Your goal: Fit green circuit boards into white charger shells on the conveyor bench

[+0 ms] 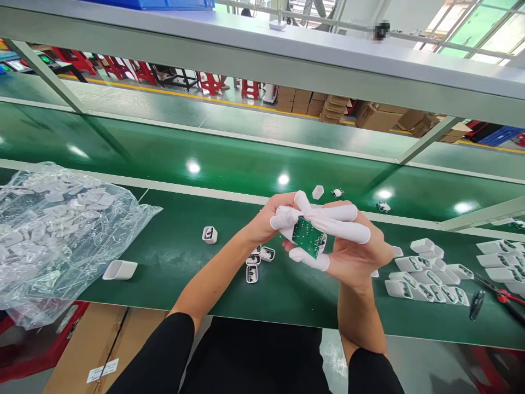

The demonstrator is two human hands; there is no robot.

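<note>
My right hand (355, 246), with white finger cots, is closed on a green circuit board (308, 236), gripping it between thumb and fingers. Solder points dot the side of the board facing me. My left hand (281, 212), also in finger cots, is closed at the board's left end around a white plastic housing (287, 233), mostly hidden by the fingers. How far the board sits inside it I cannot tell. Below the hands, several small white housings (253, 273) with parts inside stand on the green bench (184, 279). Another filled housing (209, 235) stands farther left.
A clear plastic bag (69, 230) of white housings lies at left, beside a loose housing (120, 270). Rows of filled housings (426, 279) stand at right, near red-handled pliers (502, 294). Loose circuit boards (384, 206) lie farther back. A shelf (262, 60) crosses above the bench.
</note>
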